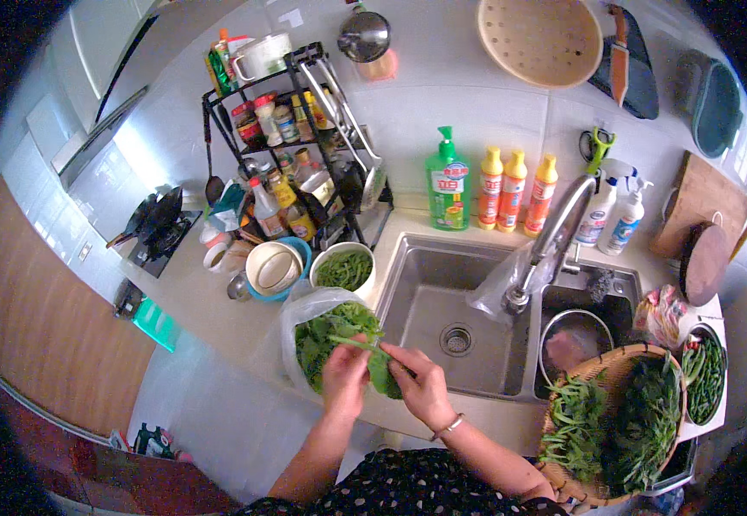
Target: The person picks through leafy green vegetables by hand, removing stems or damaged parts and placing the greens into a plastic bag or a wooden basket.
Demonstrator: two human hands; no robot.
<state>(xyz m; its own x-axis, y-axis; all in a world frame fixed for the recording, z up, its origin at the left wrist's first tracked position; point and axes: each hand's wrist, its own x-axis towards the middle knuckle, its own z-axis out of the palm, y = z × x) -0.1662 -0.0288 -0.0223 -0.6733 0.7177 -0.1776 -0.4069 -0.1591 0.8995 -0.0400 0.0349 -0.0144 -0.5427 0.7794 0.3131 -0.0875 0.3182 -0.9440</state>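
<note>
Between both hands, over the counter's front edge, is a green leafy stem point(355, 344). My left hand point(346, 377) pinches its left part; my right hand point(420, 382), with a bracelet at the wrist, grips it near a broad leaf point(383, 376) that hangs down. Just behind and left of my left hand stands a white plastic bag point(288, 329) full of leafy greens point(322, 332). A white bowl of cut green vegetables point(344, 269) sits behind the bag, touching or close to it.
Right of my hands lies a double steel sink point(438, 271) with a faucet point(564, 226); its smaller basin holds a metal bowl with meat point(570, 351). A woven basket of greens point(605, 496) is at the right front. Bottles and a spice rack point(244, 151) stand behind.
</note>
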